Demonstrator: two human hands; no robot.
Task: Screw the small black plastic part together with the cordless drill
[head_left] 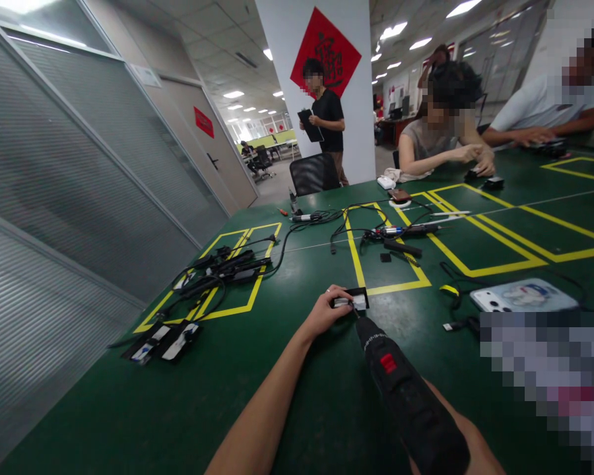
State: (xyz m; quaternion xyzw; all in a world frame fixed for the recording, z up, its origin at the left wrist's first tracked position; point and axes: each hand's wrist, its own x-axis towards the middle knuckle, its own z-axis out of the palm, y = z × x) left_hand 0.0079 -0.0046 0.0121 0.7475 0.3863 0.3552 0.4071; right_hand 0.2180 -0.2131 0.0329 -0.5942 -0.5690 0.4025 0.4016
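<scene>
My left hand [327, 310] is closed on a small black open case [361, 298] with white parts inside, pressing it to the green table. A black cordless drill [408, 389] with a red switch points away from me, its thin bit reaching the case close to my left fingertips. My right hand [468, 422] is around the drill's grip, mostly hidden behind the drill body. Whether the bit touches a screw is too small to tell.
Two similar black cases [181, 342] and a heap of black adapters and cables [232, 270] lie left on the green table [218, 409]. Ahead are cables, pens [396, 231] and yellow tape outlines. A phone [525, 295] lies right. Co-workers sit across; another person [329, 109] stands behind.
</scene>
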